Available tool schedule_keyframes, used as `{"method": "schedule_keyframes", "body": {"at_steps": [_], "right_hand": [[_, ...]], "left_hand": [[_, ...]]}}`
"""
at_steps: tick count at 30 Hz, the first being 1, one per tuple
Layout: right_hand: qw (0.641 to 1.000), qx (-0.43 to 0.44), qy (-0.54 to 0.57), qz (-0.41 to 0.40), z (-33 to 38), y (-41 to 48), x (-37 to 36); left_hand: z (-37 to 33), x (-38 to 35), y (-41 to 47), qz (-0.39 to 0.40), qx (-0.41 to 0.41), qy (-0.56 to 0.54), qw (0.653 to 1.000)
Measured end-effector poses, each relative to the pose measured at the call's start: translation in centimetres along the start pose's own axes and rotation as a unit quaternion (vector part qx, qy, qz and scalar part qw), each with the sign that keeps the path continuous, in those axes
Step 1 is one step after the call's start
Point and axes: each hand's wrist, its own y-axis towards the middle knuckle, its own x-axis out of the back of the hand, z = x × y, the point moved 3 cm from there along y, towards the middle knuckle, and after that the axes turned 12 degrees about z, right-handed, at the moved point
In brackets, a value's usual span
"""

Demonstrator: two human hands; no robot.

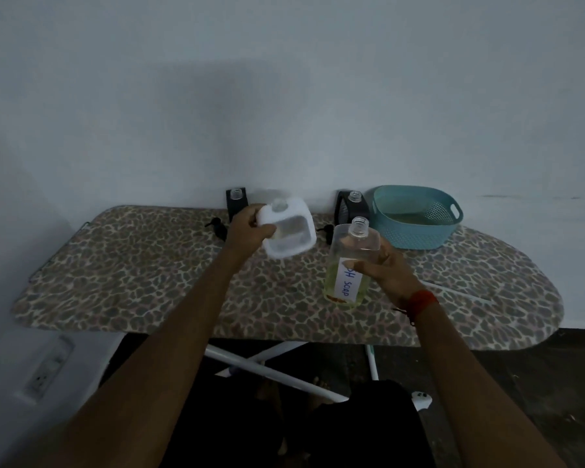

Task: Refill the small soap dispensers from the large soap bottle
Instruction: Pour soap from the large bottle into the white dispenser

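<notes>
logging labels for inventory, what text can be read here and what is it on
"H SOAP": blue handwriting on the white label of the clear plastic bottle of yellowish liquid in the right hand; the thumb hides the letters before it.
White plastic jug in the left hand: no text shows.
Elsewhere: none readable.

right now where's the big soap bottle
The soap bottle is right of centre in the head view, held by the right hand over the ironing board, beside the white dispenser.

Label on the clear bottle partly under the right grip; left dark dispenser partly behind the white jug
</notes>
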Motion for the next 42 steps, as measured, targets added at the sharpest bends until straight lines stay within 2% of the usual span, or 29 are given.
{"method": "schedule_keyframes", "body": {"at_steps": [4,6,9,14,17,22,25,30,32,35,38,42], "right_hand": [[1.0,-0.004,-0.005,0.016,0.0,0.2,0.0],[1.0,-0.006,-0.009,0.026,-0.1,0.2,-0.1],[0.999,-0.008,-0.018,0.026,0.1,0.1,-0.2],[0.999,-0.026,-0.029,0.01,0.3,0.0,-0.2],[0.999,-0.03,-0.027,0.004,0.5,0.0,-0.4],[0.998,-0.021,-0.059,-0.015,0.6,0.2,-1.3],[0.997,0.0,-0.072,-0.022,0.9,0.3,-2.4],[0.987,0.009,-0.127,-0.1,0.6,0.8,-3.2],[0.981,0.006,-0.136,-0.137,0.1,0.9,-3.2],[0.977,0.015,-0.15,-0.149,-0.1,1.2,-3.4],[0.978,0.019,-0.178,-0.109,0.2,2.1,-3.4],[0.969,-0.032,-0.242,-0.038,1.2,4.0,-3.5]], "left_hand": [[0.6,1.6,-5.2,0.151,0.017,0.039,0.988],[0.8,1.4,-6.7,0.186,-0.001,0.073,0.98],[1.2,0.6,-7.8,0.165,-0.023,0.054,0.985],[4.3,0.1,-9.6,0.062,0.016,-0.037,0.997],[6.3,-0.6,-12.1,0.051,0.005,-0.061,0.997],[6.8,-2.3,-14.8,0.059,-0.046,-0.003,0.997],[6.1,-3.6,-14.6,-0.01,-0.093,0.042,0.995],[6.2,-5.2,-13.5,-0.105,-0.055,0.025,0.993],[5.9,-5.2,-12.6,-0.095,-0.031,0.004,0.995],[5.5,-4.0,-10.5,-0.03,-0.035,0.019,0.999],[6.2,-2.8,-9.2,0.049,-0.059,0.021,0.997],[6.7,-2.7,-9.5,0.057,-0.076,0.019,0.995]]}}
